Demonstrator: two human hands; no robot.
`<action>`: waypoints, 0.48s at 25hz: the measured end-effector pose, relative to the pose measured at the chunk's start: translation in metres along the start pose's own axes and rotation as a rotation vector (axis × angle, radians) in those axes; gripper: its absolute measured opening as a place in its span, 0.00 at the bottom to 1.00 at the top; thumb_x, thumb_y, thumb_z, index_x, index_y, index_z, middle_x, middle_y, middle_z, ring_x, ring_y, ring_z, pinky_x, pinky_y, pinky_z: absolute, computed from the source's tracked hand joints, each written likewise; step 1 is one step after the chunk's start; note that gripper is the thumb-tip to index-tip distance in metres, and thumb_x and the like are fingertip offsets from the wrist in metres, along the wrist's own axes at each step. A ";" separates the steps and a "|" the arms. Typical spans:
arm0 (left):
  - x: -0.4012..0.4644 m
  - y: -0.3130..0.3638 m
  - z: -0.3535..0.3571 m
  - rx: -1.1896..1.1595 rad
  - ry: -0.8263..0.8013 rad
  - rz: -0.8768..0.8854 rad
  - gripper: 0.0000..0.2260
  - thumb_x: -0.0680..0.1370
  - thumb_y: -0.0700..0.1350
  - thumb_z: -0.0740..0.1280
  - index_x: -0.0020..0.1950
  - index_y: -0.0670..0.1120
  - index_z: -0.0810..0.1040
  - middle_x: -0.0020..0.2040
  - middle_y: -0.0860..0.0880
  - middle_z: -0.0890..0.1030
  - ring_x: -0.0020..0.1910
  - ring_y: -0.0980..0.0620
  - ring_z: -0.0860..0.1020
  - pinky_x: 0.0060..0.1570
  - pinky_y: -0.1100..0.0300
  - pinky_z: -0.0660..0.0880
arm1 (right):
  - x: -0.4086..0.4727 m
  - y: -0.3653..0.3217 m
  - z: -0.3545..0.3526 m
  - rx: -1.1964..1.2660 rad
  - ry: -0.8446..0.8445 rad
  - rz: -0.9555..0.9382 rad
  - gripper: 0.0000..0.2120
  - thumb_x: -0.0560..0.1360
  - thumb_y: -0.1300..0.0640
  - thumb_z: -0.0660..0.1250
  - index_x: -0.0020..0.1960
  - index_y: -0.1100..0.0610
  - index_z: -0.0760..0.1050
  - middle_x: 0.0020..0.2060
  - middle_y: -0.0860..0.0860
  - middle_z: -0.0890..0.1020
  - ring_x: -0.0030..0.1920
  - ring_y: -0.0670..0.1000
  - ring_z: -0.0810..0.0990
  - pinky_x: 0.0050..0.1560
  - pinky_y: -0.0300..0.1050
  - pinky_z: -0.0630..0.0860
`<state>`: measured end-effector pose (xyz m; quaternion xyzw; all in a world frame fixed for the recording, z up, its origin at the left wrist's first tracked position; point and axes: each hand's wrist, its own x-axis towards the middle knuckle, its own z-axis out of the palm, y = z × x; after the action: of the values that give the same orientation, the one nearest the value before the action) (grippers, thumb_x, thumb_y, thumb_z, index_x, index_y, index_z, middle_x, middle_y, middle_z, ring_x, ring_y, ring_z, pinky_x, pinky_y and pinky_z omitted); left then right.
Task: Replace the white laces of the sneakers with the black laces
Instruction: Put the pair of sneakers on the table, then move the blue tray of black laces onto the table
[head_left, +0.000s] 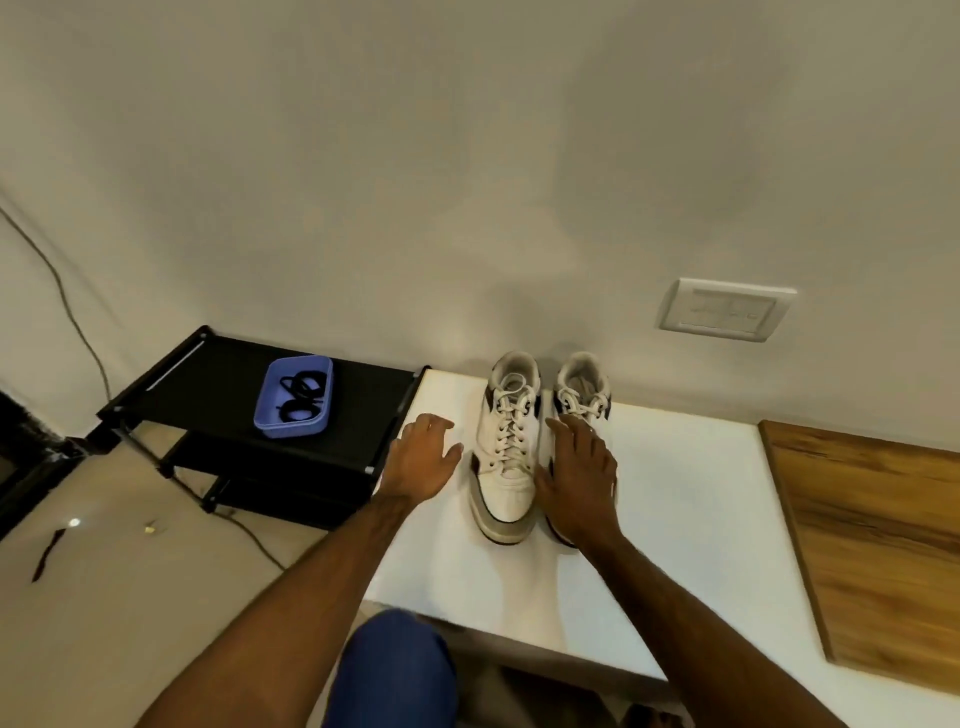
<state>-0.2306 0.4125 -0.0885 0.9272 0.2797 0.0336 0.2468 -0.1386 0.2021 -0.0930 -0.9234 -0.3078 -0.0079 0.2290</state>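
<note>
Item 1, sneakers: a pair, white with grey and dark trim, standing side by side on the white table (675, 493), heels close to the wall, toes toward the viewer. The left sneaker (506, 452) is fully visible, with white laces (511, 421) threaded through its eyelets. The right sneaker (582, 395) is partly covered by a hand; its upper white lacing shows.

Item 2, black laces (298, 397): coiled inside a blue tray (270, 415) on the top shelf of a black rack (218, 374), left of the table and well apart from the sneakers.

Item 3, left hand (423, 460): palm down over the table, just left of the left sneaker, fingers spread and released, grasping nothing. Contact with the table cannot be told.

Item 4, right hand (582, 478): laid over the front of the right sneaker, fingers extended and loose, not clenched; thumb beside the gap between the two shoes.

Item 5, surroundings: a wooden board (872, 545) on the table's right side; a wall switch plate (727, 309) above it; a cable (67, 312) running down the wall at left; a blue-clad knee (395, 670) at the bottom edge.
</note>
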 end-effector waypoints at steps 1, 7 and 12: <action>-0.004 -0.015 -0.016 0.045 0.026 -0.018 0.18 0.83 0.53 0.62 0.72 0.48 0.72 0.72 0.47 0.70 0.70 0.46 0.69 0.67 0.48 0.66 | 0.005 -0.016 0.000 -0.011 -0.026 -0.060 0.28 0.74 0.53 0.68 0.72 0.54 0.67 0.71 0.55 0.69 0.69 0.60 0.68 0.66 0.59 0.67; -0.015 -0.121 -0.088 -0.030 0.194 -0.325 0.16 0.81 0.48 0.66 0.68 0.47 0.73 0.69 0.45 0.70 0.68 0.42 0.71 0.65 0.44 0.69 | 0.036 -0.123 0.040 0.187 -0.296 -0.262 0.18 0.77 0.60 0.65 0.66 0.55 0.73 0.63 0.53 0.73 0.62 0.55 0.72 0.60 0.50 0.71; 0.005 -0.198 -0.099 -0.189 0.253 -0.534 0.21 0.81 0.49 0.66 0.71 0.43 0.69 0.70 0.41 0.68 0.66 0.38 0.73 0.64 0.41 0.69 | 0.080 -0.180 0.100 0.351 -0.541 -0.136 0.17 0.81 0.62 0.64 0.69 0.58 0.70 0.67 0.55 0.73 0.65 0.55 0.76 0.62 0.44 0.74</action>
<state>-0.3455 0.6011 -0.0964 0.7822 0.5377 0.1083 0.2954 -0.1893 0.4170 -0.0951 -0.8158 -0.4152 0.2756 0.2937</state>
